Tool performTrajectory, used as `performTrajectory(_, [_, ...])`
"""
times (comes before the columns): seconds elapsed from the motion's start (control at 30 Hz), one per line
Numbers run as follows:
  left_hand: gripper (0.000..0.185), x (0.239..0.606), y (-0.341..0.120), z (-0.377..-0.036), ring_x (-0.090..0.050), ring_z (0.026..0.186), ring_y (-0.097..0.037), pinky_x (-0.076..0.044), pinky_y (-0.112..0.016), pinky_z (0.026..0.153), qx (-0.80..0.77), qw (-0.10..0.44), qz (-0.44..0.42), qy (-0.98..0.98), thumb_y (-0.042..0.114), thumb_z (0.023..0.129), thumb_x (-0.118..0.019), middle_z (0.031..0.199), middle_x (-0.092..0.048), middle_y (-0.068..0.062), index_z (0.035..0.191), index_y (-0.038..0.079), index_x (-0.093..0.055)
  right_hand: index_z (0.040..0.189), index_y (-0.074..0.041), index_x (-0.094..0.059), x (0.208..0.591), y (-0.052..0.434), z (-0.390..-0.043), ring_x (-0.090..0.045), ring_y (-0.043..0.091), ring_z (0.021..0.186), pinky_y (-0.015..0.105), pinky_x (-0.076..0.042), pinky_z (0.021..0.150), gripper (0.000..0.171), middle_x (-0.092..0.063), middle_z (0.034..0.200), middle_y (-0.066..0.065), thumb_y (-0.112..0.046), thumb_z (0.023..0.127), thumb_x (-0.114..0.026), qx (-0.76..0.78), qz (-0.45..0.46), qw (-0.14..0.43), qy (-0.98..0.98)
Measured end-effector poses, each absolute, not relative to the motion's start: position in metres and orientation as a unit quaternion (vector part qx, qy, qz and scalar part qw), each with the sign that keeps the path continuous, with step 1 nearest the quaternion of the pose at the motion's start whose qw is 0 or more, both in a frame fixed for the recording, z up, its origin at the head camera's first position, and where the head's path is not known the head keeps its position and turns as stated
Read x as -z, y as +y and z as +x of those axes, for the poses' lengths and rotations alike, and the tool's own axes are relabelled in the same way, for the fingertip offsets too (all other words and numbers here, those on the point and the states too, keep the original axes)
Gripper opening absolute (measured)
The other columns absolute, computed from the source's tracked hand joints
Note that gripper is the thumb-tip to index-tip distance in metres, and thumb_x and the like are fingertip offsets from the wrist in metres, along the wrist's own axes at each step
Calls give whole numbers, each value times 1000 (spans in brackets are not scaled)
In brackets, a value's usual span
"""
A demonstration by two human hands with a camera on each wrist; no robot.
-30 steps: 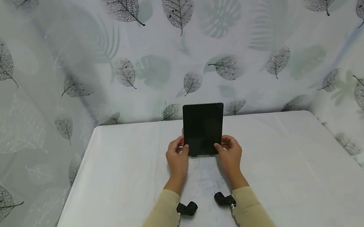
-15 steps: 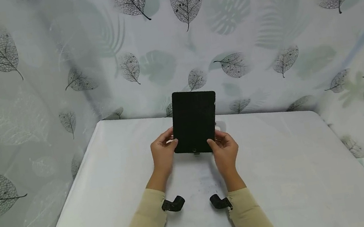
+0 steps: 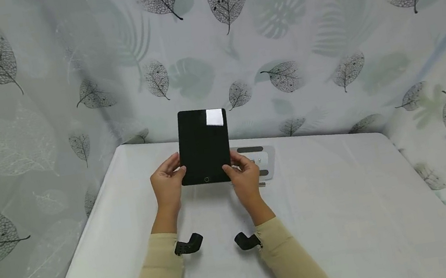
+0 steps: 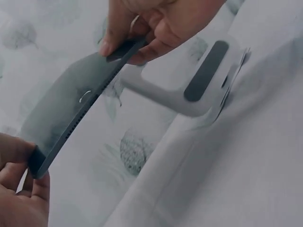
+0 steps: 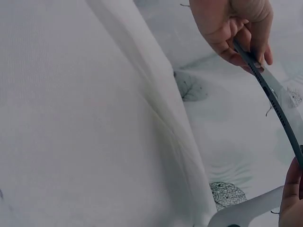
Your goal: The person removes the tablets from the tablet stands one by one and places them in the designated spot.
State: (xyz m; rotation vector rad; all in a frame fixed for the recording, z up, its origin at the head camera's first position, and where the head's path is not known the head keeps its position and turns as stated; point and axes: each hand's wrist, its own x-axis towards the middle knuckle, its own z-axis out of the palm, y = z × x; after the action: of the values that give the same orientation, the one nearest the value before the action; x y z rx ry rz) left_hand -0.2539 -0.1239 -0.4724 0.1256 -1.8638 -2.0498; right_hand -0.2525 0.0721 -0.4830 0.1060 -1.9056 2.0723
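A black tablet [image 3: 204, 144] with a white glare patch near its top is held upright above the white table [image 3: 346, 197]. My left hand [image 3: 176, 169] grips its lower left edge and my right hand [image 3: 232, 165] grips its lower right corner. In the left wrist view the tablet [image 4: 71, 111] shows edge-on between my left hand [image 4: 21, 184] and right hand [image 4: 142, 33]. The right wrist view shows the same thin edge [image 5: 274, 101]. A white tablet stand [image 3: 258, 157] with dark pads sits on the table just right of and behind the tablet.
Leaf-patterned curtain [image 3: 275, 28] closes in the table at the back and both sides. The stand [image 4: 199, 90] lies near the back edge. Black wrist-camera mounts [image 3: 189, 245] sit on both beige sleeves.
Both hands have lifted the tablet off the stand and carried it left and slightly up. The stand, hidden behind the tablet before, now shows on the table.
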Motion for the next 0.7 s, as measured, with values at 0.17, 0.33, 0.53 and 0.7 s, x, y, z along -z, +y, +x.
performTrajectory(0.17, [38,478,-140,-255,-67,110,-12,-54,-11,86,712,168,70,-678,-7,91,-67,127,-72,-15,127,5,-71,133,6,-63,492,57,-254,-62,29,113,14,-56,83,48,-62,123,26,10,87,-72,-732,8,101,-674])
performTrajectory(0.33, [36,490,-149,-254,-66,117,-19,-53,-9,84,712,148,92,-680,-11,90,-65,128,-71,-17,124,0,-71,132,8,-63,505,45,-255,-64,34,113,14,-54,81,47,-66,123,25,12,86,-70,-718,-23,80,-691])
performTrajectory(0.53, [35,510,-160,-254,-64,124,-26,-49,-5,82,677,117,117,-717,-8,92,-65,132,-69,-17,125,1,-70,127,5,-68,514,34,-252,-65,27,104,16,-54,80,44,-69,116,22,10,84,-73,-691,-77,54,-717])
performTrajectory(0.7, [34,524,-164,-254,-65,121,-27,-51,-13,86,618,102,135,-768,-4,92,-66,131,-70,-17,125,4,-71,125,4,-70,523,28,-250,-68,28,104,29,-58,87,42,-71,115,21,7,83,-75,-646,-95,48,-756])
